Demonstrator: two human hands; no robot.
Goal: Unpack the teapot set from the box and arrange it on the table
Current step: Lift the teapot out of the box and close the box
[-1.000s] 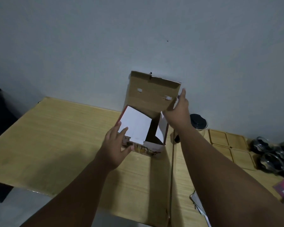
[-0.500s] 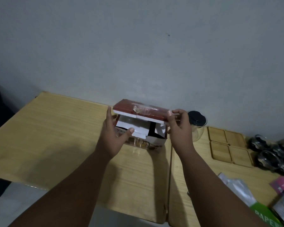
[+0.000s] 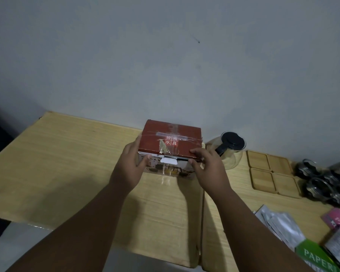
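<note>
Head view, the only view we've got: the box (image 3: 170,148) sits on the wooden counter (image 3: 67,163), far side, close to the wall, and both hands are on it. The red lid is down flat, shiny tape straps crossing its top, and a white tab pokes out at the middle of the near edge.

The left hand (image 3: 130,167) is clamped on the box's left side, fingers up along the left edge, thumb (image 3: 145,160) pressed on the near face. My read: that hand is the anchor, keeping the carton from sliding. The right hand (image 3: 208,167) pinches the near right corner of the lid, fingers on top, thumb underneath the lip, which looks like a grip for levering or seating the lid. Neither hand is spread free; both are closed on cardboard.

Now the set itself. Over on the right, just beside the box, stands a glass teapot (image 3: 227,152) with a black lid. Further right, four wooden coasters (image 3: 273,173) lie in a tidy square, and beyond them a cluster of glass cups (image 3: 322,181) is packed together, dark and hard to count. So by the look of it most of the set is out already, parked clear of the box so the hands have room.

Near right corner: loose plastic wrapping (image 3: 279,226) and a green paper pack (image 3: 316,258), pushed aside out of the working space. What remains inside the box, I can't tell.
</note>
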